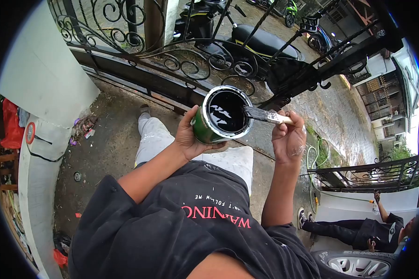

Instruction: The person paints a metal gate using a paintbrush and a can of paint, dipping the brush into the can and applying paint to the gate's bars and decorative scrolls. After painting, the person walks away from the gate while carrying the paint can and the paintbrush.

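My left hand (187,140) is wrapped around the side of a green paint can (206,129). The can is open at the top, its rim smeared, with glossy black paint (228,118) inside. In my right hand (288,142) the fingers pinch the pale handle of a paintbrush (265,115). Its dark, paint-covered bristles lie at the right side of the can's rim. Both hands are in front of my chest. A black wrought-iron gate (172,88) with scrolls stands just beyond the can.
Behind the gate a black motorbike (265,44) is parked on paving. To the left stand a white wall (32,56) and some litter (84,128). On the right are a green hose (314,162), another person (368,232) and a car wheel (358,266).
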A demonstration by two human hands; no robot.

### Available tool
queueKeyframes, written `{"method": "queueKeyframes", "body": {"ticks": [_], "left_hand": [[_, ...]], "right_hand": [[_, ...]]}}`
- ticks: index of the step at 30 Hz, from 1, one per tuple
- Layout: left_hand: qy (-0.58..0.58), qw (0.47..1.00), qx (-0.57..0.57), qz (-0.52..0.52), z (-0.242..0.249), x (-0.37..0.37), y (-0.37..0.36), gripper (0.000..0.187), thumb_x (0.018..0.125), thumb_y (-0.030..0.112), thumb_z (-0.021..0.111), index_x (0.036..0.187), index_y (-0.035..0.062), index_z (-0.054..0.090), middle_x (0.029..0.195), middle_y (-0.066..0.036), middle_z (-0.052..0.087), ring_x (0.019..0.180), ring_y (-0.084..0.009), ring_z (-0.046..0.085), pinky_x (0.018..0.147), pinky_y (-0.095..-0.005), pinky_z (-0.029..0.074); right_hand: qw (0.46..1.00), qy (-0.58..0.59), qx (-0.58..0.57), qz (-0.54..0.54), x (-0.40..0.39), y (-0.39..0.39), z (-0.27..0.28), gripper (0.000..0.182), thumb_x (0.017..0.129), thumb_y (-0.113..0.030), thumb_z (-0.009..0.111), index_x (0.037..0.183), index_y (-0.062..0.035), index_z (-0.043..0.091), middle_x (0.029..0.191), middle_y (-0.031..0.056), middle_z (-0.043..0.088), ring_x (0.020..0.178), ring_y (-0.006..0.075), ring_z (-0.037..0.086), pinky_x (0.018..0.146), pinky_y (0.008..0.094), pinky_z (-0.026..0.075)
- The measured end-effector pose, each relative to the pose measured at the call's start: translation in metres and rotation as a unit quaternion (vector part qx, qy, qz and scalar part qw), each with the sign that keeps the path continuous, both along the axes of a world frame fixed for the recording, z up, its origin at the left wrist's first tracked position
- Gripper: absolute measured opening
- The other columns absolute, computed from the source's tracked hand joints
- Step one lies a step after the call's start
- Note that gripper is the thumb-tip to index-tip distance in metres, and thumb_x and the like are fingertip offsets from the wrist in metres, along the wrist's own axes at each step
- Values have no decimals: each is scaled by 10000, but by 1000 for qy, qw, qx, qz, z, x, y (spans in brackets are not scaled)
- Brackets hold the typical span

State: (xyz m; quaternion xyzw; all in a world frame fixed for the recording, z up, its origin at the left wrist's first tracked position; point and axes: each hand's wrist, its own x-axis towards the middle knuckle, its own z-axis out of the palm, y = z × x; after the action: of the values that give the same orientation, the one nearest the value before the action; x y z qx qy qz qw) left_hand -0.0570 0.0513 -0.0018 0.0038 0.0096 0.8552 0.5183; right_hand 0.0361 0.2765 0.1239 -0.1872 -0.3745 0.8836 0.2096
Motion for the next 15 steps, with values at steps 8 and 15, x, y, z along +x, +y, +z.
{"method": "queueKeyframes", "body": {"ticks": [8, 15], "left_hand": [[8, 1000, -6, -8, 7, 3, 9, 776, 844, 655, 625, 1447, 191, 472, 1443, -158, 502, 1268, -382, 544, 983, -628, 469], [18, 999, -12, -36, -8, -7, 23, 851, 798, 639, 668, 1469, 170, 434, 1476, -168, 452, 1304, -409, 497, 993, -667, 447]], "right_hand": [[992, 46, -107, 39, -2, 2, -11, 129, 960, -166, 612, 938, -40, 625, 920, 131, 681, 640, 171, 640, 561, 242, 553], [974, 222, -28, -38, -20, 45, 4, 272, 1001, -161, 609, 1157, 62, 613, 1062, 160, 681, 896, 230, 708, 804, 289, 611]]}}
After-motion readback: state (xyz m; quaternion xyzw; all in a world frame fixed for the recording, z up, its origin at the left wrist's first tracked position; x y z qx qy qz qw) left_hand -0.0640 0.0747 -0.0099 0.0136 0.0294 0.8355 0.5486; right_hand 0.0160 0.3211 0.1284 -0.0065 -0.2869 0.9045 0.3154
